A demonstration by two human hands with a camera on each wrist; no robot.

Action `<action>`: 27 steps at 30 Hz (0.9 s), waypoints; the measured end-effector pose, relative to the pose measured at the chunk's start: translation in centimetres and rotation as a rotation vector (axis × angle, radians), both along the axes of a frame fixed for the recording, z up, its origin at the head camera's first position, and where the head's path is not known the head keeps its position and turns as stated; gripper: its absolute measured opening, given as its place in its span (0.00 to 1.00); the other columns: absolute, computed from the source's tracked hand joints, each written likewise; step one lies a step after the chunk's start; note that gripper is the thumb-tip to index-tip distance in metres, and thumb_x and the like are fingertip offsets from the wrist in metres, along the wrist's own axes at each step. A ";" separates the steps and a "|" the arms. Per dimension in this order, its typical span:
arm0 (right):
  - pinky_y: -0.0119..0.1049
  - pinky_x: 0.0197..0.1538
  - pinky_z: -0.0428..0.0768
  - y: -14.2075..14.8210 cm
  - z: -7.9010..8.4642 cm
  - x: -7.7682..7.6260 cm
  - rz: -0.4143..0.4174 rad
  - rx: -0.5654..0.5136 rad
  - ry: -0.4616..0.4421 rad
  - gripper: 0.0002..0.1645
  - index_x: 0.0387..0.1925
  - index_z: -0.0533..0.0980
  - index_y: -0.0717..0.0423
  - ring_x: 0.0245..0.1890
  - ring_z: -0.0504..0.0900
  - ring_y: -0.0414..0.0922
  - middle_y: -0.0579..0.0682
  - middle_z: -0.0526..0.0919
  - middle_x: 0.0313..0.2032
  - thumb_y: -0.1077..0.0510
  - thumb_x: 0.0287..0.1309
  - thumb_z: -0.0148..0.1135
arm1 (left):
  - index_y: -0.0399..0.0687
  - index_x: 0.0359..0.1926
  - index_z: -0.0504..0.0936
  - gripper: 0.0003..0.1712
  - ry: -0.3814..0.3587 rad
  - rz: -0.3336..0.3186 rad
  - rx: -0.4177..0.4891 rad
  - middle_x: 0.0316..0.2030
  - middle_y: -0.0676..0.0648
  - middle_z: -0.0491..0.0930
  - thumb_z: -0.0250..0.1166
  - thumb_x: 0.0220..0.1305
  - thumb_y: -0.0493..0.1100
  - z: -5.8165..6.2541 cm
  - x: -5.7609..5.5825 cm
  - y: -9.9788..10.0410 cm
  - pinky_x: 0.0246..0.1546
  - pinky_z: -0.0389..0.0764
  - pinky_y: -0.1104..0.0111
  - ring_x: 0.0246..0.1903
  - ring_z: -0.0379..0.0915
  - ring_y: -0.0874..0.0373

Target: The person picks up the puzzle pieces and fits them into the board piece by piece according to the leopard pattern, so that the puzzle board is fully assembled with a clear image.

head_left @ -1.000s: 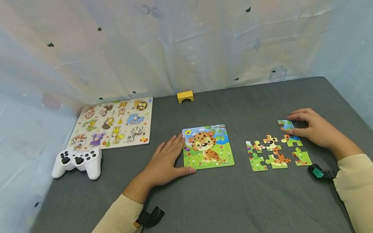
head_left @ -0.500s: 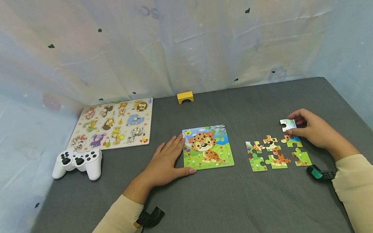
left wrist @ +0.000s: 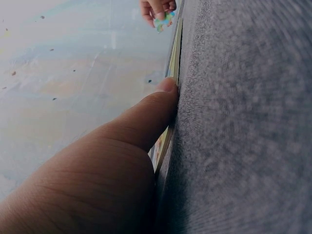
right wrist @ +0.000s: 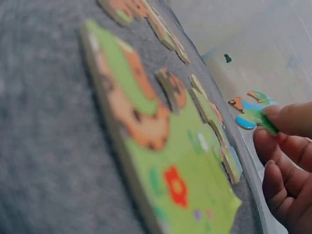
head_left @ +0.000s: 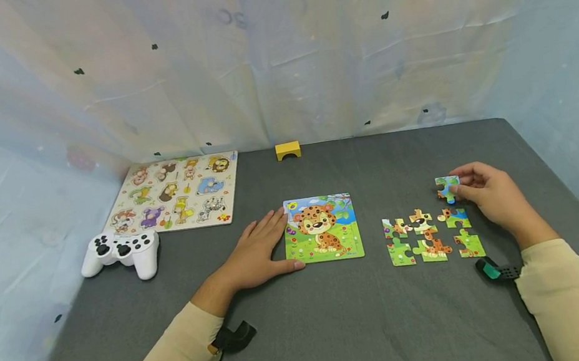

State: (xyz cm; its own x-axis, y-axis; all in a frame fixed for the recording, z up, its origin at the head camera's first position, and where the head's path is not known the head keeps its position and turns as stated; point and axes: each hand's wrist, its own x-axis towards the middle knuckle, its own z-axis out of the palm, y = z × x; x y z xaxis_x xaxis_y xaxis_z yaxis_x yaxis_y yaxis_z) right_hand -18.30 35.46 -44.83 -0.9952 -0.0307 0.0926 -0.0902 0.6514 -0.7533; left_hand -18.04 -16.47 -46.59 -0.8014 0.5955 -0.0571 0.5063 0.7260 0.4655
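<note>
My right hand (head_left: 491,196) pinches a blue and green jigsaw piece (head_left: 447,186) between thumb and fingers, raised over the table; the right wrist view shows the same piece (right wrist: 251,113) clear of the cloth. Just below it lie several jigsaw pieces (head_left: 432,247) with parts of a leopard on grass, some joined and some apart. With fingers spread, my left hand (head_left: 257,254) rests flat on the table, its fingertips and thumb at the left edge of a square leopard picture board (head_left: 324,250). In the left wrist view the thumb (left wrist: 141,117) touches that board's edge.
An animal puzzle board (head_left: 186,212) lies at the back left, with a white game controller (head_left: 121,250) at its near corner. A yellow arch block (head_left: 287,148) stands by the back edge. Pale sheeting (head_left: 269,51) hangs behind the grey table (head_left: 348,335).
The right hand has lifted the jigsaw piece off the table and slightly away from the others, tilting it on the way. The left hand and the picture board have stayed put.
</note>
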 end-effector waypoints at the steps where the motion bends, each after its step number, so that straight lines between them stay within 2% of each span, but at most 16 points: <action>1: 0.32 0.38 0.82 -0.1 0.1 0.0 0.000 -0.004 0.001 0.23 0.67 0.78 0.62 0.39 0.87 0.43 0.60 0.84 0.47 0.52 0.82 0.65 | 0.46 0.89 0.46 0.65 0.001 0.000 0.004 0.88 0.48 0.41 0.64 0.71 0.77 0.0 0.0 0.0 0.81 0.35 0.44 0.85 0.32 0.50; 7: 0.32 0.39 0.83 -0.6 1.0 0.5 -0.003 -0.041 0.010 0.23 0.66 0.79 0.62 0.40 0.86 0.46 0.59 0.83 0.47 0.51 0.82 0.64 | 0.46 0.89 0.47 0.66 0.001 -0.004 0.020 0.88 0.47 0.41 0.64 0.70 0.79 -0.1 0.0 0.0 0.80 0.35 0.43 0.85 0.32 0.49; 13: 0.31 0.42 0.85 -1.3 1.8 0.6 0.030 -0.092 0.040 0.24 0.67 0.77 0.63 0.42 0.87 0.49 0.58 0.83 0.45 0.52 0.82 0.64 | 0.44 0.89 0.47 0.66 0.003 -0.002 0.031 0.88 0.46 0.42 0.64 0.70 0.78 -0.1 0.1 -0.1 0.80 0.35 0.42 0.85 0.33 0.48; 21: 0.33 0.42 0.86 -2.7 2.7 1.1 0.039 -0.128 0.061 0.22 0.66 0.77 0.63 0.40 0.88 0.49 0.58 0.84 0.44 0.56 0.81 0.66 | 0.46 0.89 0.46 0.66 0.003 -0.002 0.005 0.88 0.48 0.41 0.65 0.70 0.77 0.2 0.2 0.0 0.80 0.36 0.43 0.85 0.33 0.49; 27: 0.33 0.43 0.87 -4.1 3.3 1.5 0.084 -0.161 0.054 0.22 0.67 0.78 0.62 0.40 0.87 0.48 0.60 0.82 0.45 0.57 0.81 0.65 | 0.47 0.89 0.46 0.66 0.010 0.000 -0.012 0.88 0.48 0.41 0.65 0.70 0.78 0.2 0.1 0.0 0.81 0.36 0.44 0.85 0.32 0.51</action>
